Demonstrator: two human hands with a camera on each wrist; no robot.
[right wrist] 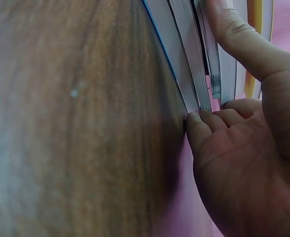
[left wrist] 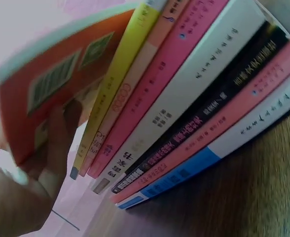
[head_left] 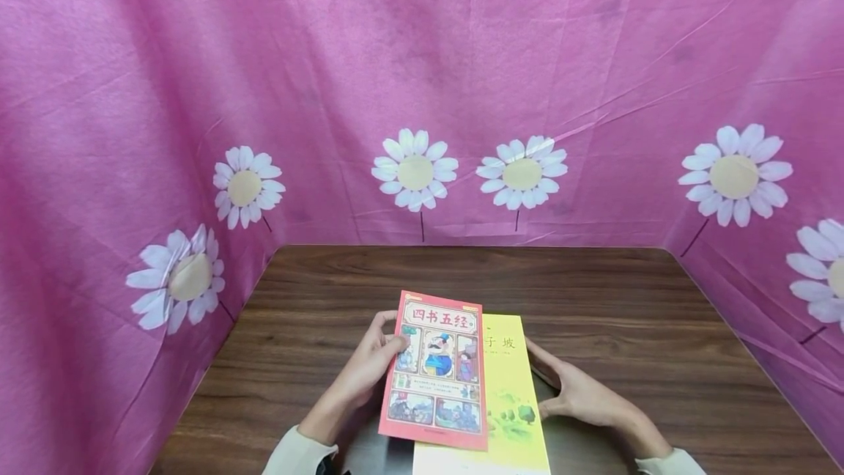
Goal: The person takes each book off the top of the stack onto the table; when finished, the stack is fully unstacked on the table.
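Note:
My left hand (head_left: 361,371) grips the left edge of a red-covered book (head_left: 437,376), its thumb on the front cover. The left wrist view shows the back cover of that book (left wrist: 51,94), tilted up off the pile. Under it stands a stack of several books (left wrist: 179,98), their coloured spines turned to the left. A yellow book (head_left: 517,387) lies on top of the stack, partly hidden by the red one. At the stack's right side my right hand (head_left: 583,393) touches the page edges, its fingertips near the far corner and its thumb nearer me.
The stack rests on a dark brown wooden table (head_left: 316,284). A pink cloth (head_left: 330,94) printed with white daisies hangs behind the table and along both sides.

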